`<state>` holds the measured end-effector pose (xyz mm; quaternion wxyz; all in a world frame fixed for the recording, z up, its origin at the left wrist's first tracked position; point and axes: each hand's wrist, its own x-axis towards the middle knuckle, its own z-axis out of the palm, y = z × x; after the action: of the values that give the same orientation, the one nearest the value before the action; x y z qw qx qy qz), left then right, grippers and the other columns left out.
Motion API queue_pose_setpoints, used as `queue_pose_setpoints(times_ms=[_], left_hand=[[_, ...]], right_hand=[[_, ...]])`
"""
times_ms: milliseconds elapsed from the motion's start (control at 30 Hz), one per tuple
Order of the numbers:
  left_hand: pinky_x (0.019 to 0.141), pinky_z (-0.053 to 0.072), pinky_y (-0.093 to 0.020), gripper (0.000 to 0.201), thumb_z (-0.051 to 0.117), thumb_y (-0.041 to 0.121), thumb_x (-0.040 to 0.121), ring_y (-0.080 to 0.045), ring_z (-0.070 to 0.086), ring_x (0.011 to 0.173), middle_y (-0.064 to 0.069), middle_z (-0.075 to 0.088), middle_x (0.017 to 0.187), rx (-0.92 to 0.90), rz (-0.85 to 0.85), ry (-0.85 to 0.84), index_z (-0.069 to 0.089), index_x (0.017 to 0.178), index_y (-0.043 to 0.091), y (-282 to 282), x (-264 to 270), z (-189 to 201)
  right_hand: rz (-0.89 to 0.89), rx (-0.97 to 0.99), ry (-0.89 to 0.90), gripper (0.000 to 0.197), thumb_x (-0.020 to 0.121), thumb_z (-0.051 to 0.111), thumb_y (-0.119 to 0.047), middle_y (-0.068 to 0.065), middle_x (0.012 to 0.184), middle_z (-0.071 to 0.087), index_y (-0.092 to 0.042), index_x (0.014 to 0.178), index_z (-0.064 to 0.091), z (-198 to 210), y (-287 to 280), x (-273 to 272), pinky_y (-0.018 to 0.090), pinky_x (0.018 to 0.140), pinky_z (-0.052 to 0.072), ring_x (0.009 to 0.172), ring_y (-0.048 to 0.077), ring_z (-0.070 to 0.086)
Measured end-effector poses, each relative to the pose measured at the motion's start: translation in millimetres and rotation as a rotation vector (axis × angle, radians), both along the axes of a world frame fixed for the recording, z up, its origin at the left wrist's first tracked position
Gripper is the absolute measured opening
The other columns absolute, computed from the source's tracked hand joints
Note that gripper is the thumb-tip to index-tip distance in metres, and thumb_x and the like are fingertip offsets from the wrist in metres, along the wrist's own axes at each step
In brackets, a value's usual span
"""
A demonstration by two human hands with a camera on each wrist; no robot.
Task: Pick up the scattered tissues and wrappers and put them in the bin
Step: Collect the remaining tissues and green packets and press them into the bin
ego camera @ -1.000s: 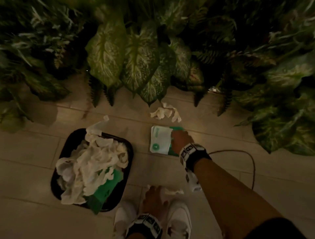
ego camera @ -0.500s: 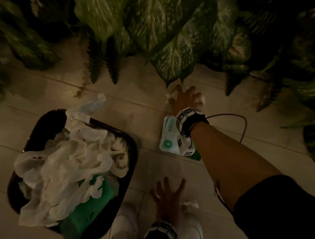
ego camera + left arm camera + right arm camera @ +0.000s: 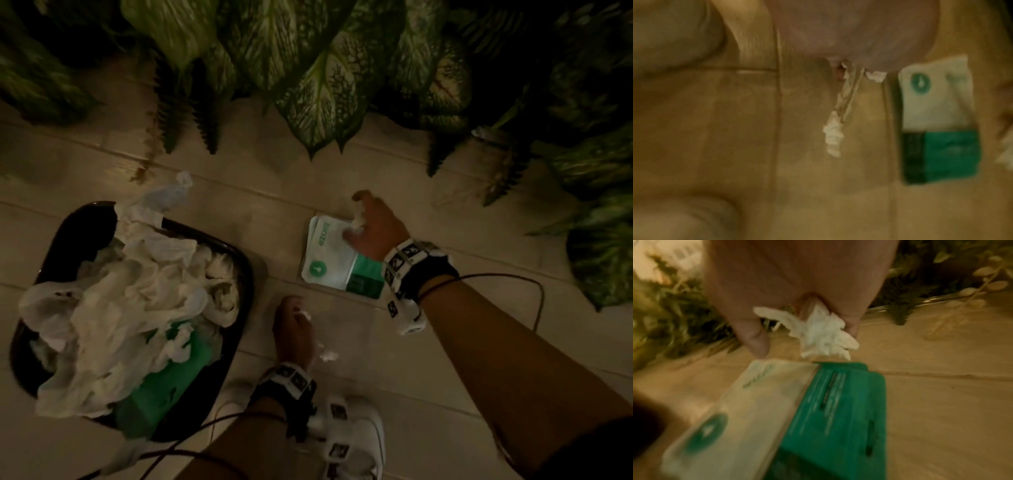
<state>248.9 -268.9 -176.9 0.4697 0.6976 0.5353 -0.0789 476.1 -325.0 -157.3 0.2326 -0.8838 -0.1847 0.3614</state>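
Note:
My right hand grips a crumpled white tissue just above the far end of a white and green wrapper that lies flat on the floor. My left hand holds a thin twisted tissue that dangles from its curled fingers, low over the floor near my shoes. The black bin stands on the left, heaped with white tissues and a green wrapper.
Large green plant leaves hang over the floor at the back and right. A thin black cable loops on the floor beside my right forearm. My white shoes are at the bottom.
My right hand left the wrapper, reached back to the tissue under the leaves, grasped it and drew it back over the wrapper. My left hand closed on its tissue and lifted it.

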Motion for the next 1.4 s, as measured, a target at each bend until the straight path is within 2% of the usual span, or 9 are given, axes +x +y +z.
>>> queue_pose_setpoints(times_ms=[67,167,467,667,833,967,1067,1200,1400], left_hand=[[0.071,0.032,-0.021,0.027,0.047,0.012,0.088,-0.031,0.056,0.098,-0.018,0.06,0.106,-0.124,0.23,-0.041,0.056,0.11,-0.001,3.7,25.6,8.6],[0.074,0.039,-0.027,0.036,0.059,0.013,0.084,-0.029,0.057,0.101,-0.012,0.059,0.109,-0.301,0.419,-0.029,0.054,0.117,-0.001,4.3,58.3,9.7],[0.085,0.056,-0.045,0.054,0.081,0.025,0.062,-0.029,0.065,0.096,-0.011,0.068,0.111,-0.459,0.606,-0.085,0.063,0.11,0.01,19.4,59.8,9.5],[0.066,0.057,-0.024,0.034,0.075,0.033,0.076,-0.006,0.07,0.087,0.007,0.072,0.101,-0.576,0.512,-0.275,0.066,0.108,0.022,8.3,42.8,104.4],[0.072,0.055,-0.02,0.027,0.073,0.025,0.079,-0.004,0.068,0.095,0.011,0.071,0.104,-0.47,0.398,-0.364,0.066,0.105,0.025,24.9,22.1,198.5],[0.082,0.057,-0.036,0.026,0.067,0.024,0.084,-0.015,0.068,0.101,0.002,0.072,0.109,-0.389,0.333,-0.448,0.066,0.11,0.021,49.8,-6.5,267.3],[0.078,0.056,-0.022,0.026,0.061,0.021,0.088,-0.004,0.066,0.101,0.008,0.07,0.109,-0.196,0.289,-0.466,0.062,0.115,0.02,85.3,-32.4,300.7],[0.068,0.055,-0.021,0.026,0.063,0.029,0.087,-0.006,0.066,0.089,0.005,0.067,0.1,0.123,0.257,-0.285,0.055,0.11,0.02,148.8,-62.8,293.9],[0.075,0.053,-0.045,0.045,0.062,0.037,0.085,-0.037,0.058,0.097,-0.02,0.056,0.111,0.204,0.15,-0.033,0.045,0.11,0.004,200.5,-60.7,226.8]], right_hand=[[0.137,-0.191,0.043,0.101,0.063,0.076,-0.054,0.014,0.133,0.034,-0.031,0.142,0.019,-9.7,1.8,-13.9,0.045,0.092,0.048,0.11,0.035,0.051],[0.188,-0.296,-0.002,0.115,0.048,0.086,-0.052,0.017,0.138,0.024,-0.027,0.141,0.022,-21.2,7.1,-24.3,0.046,0.095,0.047,0.112,0.039,0.049],[0.188,-0.227,-0.057,0.054,0.081,0.059,-0.054,0.008,0.125,0.056,-0.026,0.126,0.051,7.3,-13.8,-29.2,0.037,0.086,0.047,0.11,0.029,0.056],[0.091,-0.021,0.058,0.031,0.082,0.058,-0.055,-0.005,0.093,0.07,-0.028,0.097,0.062,101.4,-33.1,-57.8,0.034,0.071,0.052,0.086,0.016,0.064],[-0.014,0.143,0.145,0.033,0.082,0.057,-0.054,-0.008,0.095,0.072,-0.032,0.106,0.062,192.2,-32.2,-90.5,0.04,0.077,0.055,0.089,0.013,0.066],[-0.089,0.252,0.175,0.026,0.083,0.06,-0.047,-0.01,0.09,0.07,-0.029,0.101,0.061,250.3,-11.0,-113.2,0.034,0.073,0.055,0.081,0.003,0.064],[-0.159,0.305,0.161,0.022,0.083,0.067,-0.034,-0.008,0.084,0.064,-0.024,0.099,0.057,272.6,19.4,-131.0,0.024,0.066,0.05,0.074,0.005,0.059],[-0.144,0.401,0.168,0.033,0.084,0.064,-0.017,0.004,0.105,0.055,-0.014,0.113,0.05,261.4,68.6,-160.9,0.014,0.082,0.045,0.093,0.006,0.054],[-0.125,0.219,0.205,0.065,0.078,0.049,-0.017,0.017,0.14,0.021,-0.008,0.137,0.024,236.3,143.8,-200.1,0.038,0.108,0.031,0.129,0.033,0.029]])
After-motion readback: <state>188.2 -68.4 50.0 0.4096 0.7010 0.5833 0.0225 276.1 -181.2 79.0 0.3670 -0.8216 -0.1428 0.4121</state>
